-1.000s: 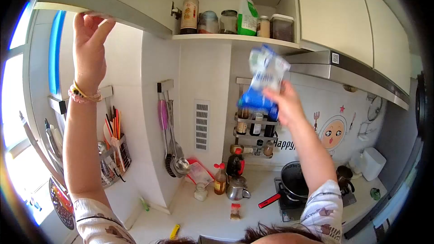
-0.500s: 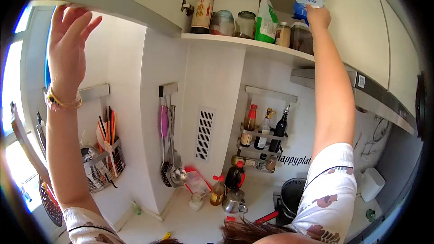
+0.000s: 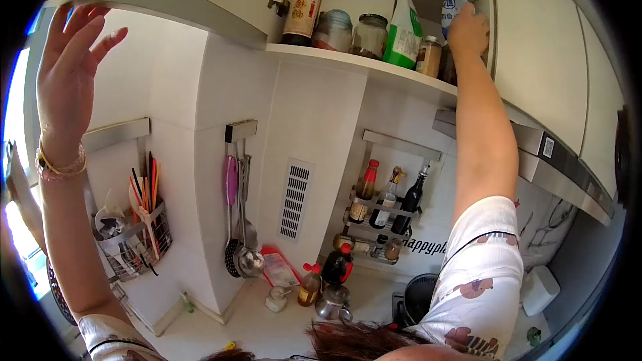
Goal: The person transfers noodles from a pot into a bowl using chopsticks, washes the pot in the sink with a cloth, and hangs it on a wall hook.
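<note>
High on the right, my right hand (image 3: 469,32) is closed on a blue and white bag of salt (image 3: 453,4), inside the open wall cabinet at the right end of its lower shelf (image 3: 374,69). Below that hand is a dark-filled jar (image 3: 448,67), mostly covered by my forearm. To its left stand a small spice jar (image 3: 429,57) and a green and white bag (image 3: 405,37). At the upper left, my left hand (image 3: 67,80) is raised with fingers apart, its fingertips at the lower edge of the lifted cabinet door (image 3: 167,10).
Also on the shelf are a red-capped bottle (image 3: 304,10) and glass jars (image 3: 370,36). A range hood (image 3: 535,150) juts out at right. Below are a bottle rack (image 3: 384,210), hanging ladles (image 3: 249,261), a utensil basket (image 3: 137,241), a metal pot (image 3: 332,303) and a dark pan (image 3: 420,294).
My right hand has moved the bag of salt deeper into the cabinet and lower, toward the shelf. My left hand appears farther left, still raised at the door, as the view has shifted.
</note>
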{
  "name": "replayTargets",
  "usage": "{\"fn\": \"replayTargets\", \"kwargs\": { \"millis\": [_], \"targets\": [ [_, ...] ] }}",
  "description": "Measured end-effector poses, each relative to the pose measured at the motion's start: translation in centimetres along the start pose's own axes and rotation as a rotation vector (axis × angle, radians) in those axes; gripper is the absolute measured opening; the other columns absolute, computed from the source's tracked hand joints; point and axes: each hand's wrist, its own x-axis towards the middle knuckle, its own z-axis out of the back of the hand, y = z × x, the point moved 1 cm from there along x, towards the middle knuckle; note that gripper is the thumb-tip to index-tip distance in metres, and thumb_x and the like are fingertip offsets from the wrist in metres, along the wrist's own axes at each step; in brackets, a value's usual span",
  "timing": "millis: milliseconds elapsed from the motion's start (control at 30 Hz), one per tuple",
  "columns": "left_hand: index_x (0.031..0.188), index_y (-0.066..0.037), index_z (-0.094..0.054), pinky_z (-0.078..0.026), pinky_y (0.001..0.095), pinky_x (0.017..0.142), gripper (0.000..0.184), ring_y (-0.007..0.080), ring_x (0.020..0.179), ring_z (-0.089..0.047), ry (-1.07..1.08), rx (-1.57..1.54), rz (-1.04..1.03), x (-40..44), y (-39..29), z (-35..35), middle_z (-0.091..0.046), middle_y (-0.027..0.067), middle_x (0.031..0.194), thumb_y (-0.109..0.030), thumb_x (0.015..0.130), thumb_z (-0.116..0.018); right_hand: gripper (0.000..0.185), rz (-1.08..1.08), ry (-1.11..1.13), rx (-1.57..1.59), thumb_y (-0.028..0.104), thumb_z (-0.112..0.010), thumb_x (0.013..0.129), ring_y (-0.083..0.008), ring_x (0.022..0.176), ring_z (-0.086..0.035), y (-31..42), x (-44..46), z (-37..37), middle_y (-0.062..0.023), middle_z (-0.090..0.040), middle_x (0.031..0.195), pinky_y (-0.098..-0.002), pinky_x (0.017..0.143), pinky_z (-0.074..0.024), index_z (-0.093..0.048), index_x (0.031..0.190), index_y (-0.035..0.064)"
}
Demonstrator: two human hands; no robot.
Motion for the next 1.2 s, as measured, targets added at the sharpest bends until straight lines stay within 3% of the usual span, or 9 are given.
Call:
{"fn": "replayTargets", "kwargs": {
  "millis": [67,200,367,767,933,1033,1100,1167,1200],
  "targets": [
    [0.130,-0.003,-0.038,-0.046,0.0436,0.093,0.042,0.0211,0.117,-0.048,0.037,-0.001,-0.021,0.1,0.3,0.4,-0.049,0.0121,0.124,-0.010,0.089,-0.049,0.030,0.234,-0.062,-0.318,0.022,-0.047,0.088,-0.0373,0.115,-0.044,0.1,-0.8,1.2,-0.0171,-0.045,0.125,-0.0458,0.088,-0.0447,-0.058,0.111,0.0067],
    [0.129,-0.003,-0.039,-0.046,0.0436,0.092,0.041,0.0217,0.118,-0.047,0.011,0.014,-0.038,0.1,0.7,0.3,-0.048,0.0127,0.125,-0.010,0.090,-0.049,0.033,0.080,0.184,-0.267,0.029,-0.047,0.087,-0.0341,0.117,-0.042,-0.3,-0.8,1.4,-0.0141,-0.046,0.125,-0.0426,0.090,-0.0428,-0.063,0.107,0.0081],
    [0.129,-0.002,-0.038,-0.046,0.0431,0.092,0.042,0.0222,0.117,-0.048,0.034,-0.033,-0.050,0.1,1.3,0.7,-0.049,0.0130,0.125,-0.009,0.089,-0.050,0.036,0.053,0.246,-0.266,0.033,-0.051,0.086,-0.0336,0.117,-0.042,-0.4,-1.2,2.1,-0.0147,-0.046,0.126,-0.0418,0.091,-0.0411,-0.061,0.111,0.0088],
    [0.131,-0.006,-0.036,-0.046,0.0414,0.093,0.044,0.0205,0.119,-0.045,-0.006,-0.154,0.047,-0.2,0.0,-0.9,-0.048,0.0107,0.127,-0.006,0.089,-0.049,0.028,0.169,-0.059,0.013,0.023,-0.057,0.081,-0.0362,0.103,-0.048,-1.6,-3.6,4.7,-0.0164,-0.050,0.113,-0.0438,0.083,-0.0439,-0.061,0.102,0.0038],
    [0.124,-0.005,-0.043,-0.042,0.0455,0.096,0.035,0.0217,0.120,-0.045,0.002,-0.262,-0.002,-0.4,0.5,-0.9,-0.050,0.0107,0.123,-0.007,0.089,-0.048,0.026,0.374,-0.181,0.234,0.021,-0.057,0.082,-0.0324,0.102,-0.052,-0.4,-7.1,9.1,-0.0127,-0.053,0.110,-0.0421,0.082,-0.0451,-0.061,0.102,0.0053],
    [0.108,-0.003,-0.057,-0.042,0.0519,0.094,0.022,0.0241,0.117,-0.047,0.187,-0.514,-0.088,0.4,2.4,0.7,-0.053,0.0129,0.116,-0.012,0.090,-0.048,0.023,0.567,-0.205,0.415,0.015,-0.057,0.083,-0.0252,0.090,-0.058,-0.5,-11.6,14.3,-0.0100,-0.059,0.100,-0.0338,0.076,-0.0465,-0.059,0.102,0.0022],
    [0.107,-0.007,-0.059,-0.044,0.0448,0.091,0.021,0.0238,0.110,-0.053,0.419,-0.697,-0.066,0.9,1.8,0.2,-0.059,0.0116,0.108,-0.010,0.087,-0.053,0.014,0.597,-0.166,0.599,0.005,-0.053,0.083,-0.0222,0.076,-0.059,-0.1,-16.0,19.0,-0.0104,-0.057,0.092,-0.0308,0.066,-0.0503,-0.057,0.096,-0.0001],
    [0.139,-0.011,-0.025,-0.005,0.0487,0.113,0.054,0.0164,0.137,-0.014,0.579,-0.555,-0.032,1.5,4.1,0.3,-0.018,0.0015,0.148,-0.042,0.094,-0.024,0.014,0.807,-0.192,0.738,-0.005,-0.050,0.079,-0.0156,0.071,-0.056,-2.1,-19.0,19.7,-0.0118,-0.055,0.088,-0.0230,0.057,-0.0449,-0.055,0.092,-0.0032],
    [0.139,-0.011,-0.024,-0.006,0.0465,0.113,0.053,0.0168,0.137,-0.014,0.565,-0.585,-0.008,1.4,3.5,-0.5,-0.018,0.0019,0.148,-0.040,0.095,-0.025,0.016,0.786,-0.087,0.835,-0.006,-0.051,0.078,-0.0170,0.071,-0.056,-3.0,-20.9,20.3,-0.0123,-0.055,0.088,-0.0237,0.057,-0.0450,-0.055,0.093,-0.0030]
  ]
}}
